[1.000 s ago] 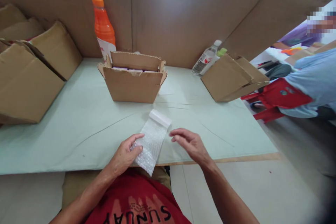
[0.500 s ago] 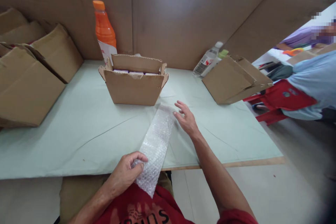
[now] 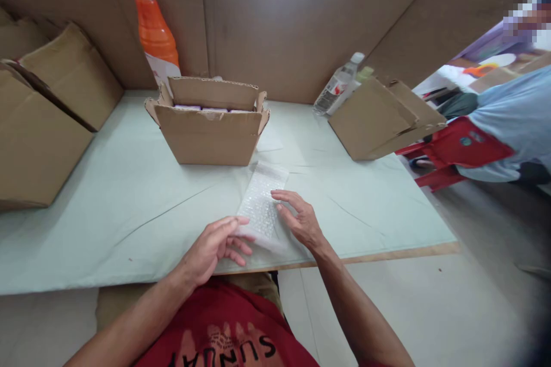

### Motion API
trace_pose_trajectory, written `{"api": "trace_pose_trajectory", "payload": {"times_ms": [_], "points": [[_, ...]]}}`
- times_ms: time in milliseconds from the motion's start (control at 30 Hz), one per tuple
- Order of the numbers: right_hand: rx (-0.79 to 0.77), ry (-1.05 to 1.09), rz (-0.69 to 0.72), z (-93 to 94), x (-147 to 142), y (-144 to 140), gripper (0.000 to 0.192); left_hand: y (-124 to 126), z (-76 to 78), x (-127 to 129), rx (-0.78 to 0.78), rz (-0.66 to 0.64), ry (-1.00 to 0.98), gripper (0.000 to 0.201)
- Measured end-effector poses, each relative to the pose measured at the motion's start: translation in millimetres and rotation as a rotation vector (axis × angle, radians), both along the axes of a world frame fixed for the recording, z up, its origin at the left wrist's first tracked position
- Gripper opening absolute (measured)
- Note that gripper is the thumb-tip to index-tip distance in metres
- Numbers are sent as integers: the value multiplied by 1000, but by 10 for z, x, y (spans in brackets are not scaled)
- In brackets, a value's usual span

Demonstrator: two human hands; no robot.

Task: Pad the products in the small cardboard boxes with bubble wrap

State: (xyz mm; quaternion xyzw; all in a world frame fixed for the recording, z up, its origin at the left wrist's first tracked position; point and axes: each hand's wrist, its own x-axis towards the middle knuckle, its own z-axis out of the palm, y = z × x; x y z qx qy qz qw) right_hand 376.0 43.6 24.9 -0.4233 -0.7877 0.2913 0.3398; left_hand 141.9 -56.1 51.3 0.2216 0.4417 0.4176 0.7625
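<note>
A strip of clear bubble wrap [image 3: 258, 200] lies on the green-covered table in front of me. Its near end is lifted off the surface and folded back. My left hand [image 3: 215, 246] pinches that end between thumb and forefinger, while the other fingers hang loosely below it. Over the strip's right edge hovers my right hand [image 3: 303, 222], fingers apart and holding nothing; I cannot tell whether its fingertips touch the wrap. Just beyond the strip stands an open cardboard box [image 3: 210, 137] with several white-and-purple items [image 3: 215, 109] showing inside.
Larger open cartons [image 3: 43, 143] stand at left. An orange bottle [image 3: 157, 34] is behind the middle box. At right, a clear bottle [image 3: 338, 86] stands beside another carton [image 3: 370, 120]. A cardboard wall [image 3: 275, 23] closes the back. Another person in light blue [image 3: 512, 109] sits beyond the table's right end.
My left hand has raised the wrap's near end and moved it away from my body. The right hand has come slightly nearer to me along the strip. The view has shifted a little.
</note>
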Motion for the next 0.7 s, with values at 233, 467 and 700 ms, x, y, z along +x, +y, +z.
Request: {"api": "trace_pose_trajectory", "payload": {"times_ms": [233, 467, 700], "points": [[87, 59, -207, 93, 127, -459, 25, 444, -80, 82, -157, -12, -45, 32], [183, -221, 134, -81, -37, -747, 50, 398, -65, 111, -91, -48, 33, 56], [187, -139, 71, -207, -105, -689, 26, 102, -125, -26, 698, -8, 944, 59]]}}
